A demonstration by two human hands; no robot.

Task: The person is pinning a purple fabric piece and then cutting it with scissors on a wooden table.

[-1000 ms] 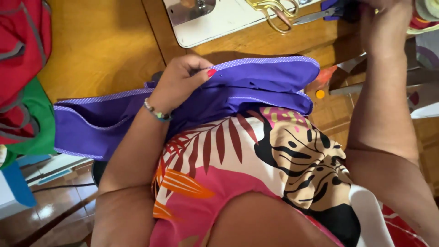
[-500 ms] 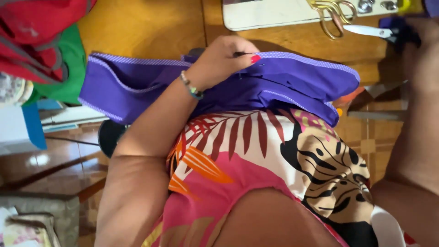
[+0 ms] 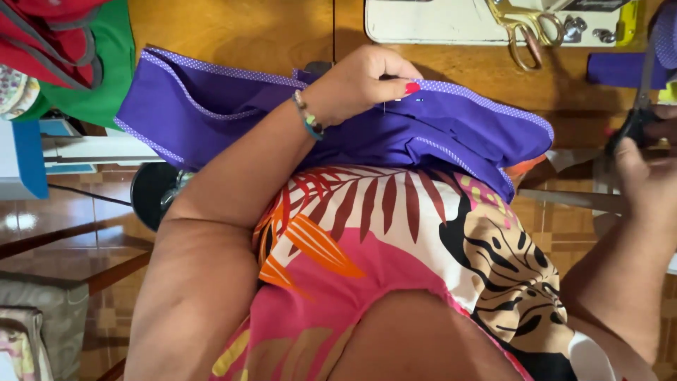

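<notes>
Left hand (image 3: 367,85) is pinching the dotted trim of the purple garment (image 3: 437,134), draped over the tabletop's near edge. Right hand (image 3: 645,176), near the right edge, is gripping black-handled scissors (image 3: 638,113). Step judged: trimming; the blades need bringing to the pinched spot.

Wooden table (image 3: 233,28) under purple fabric (image 3: 211,106), scissors (image 3: 525,28)

packages: none | labels: none legible | signs: none | screens: none
</notes>
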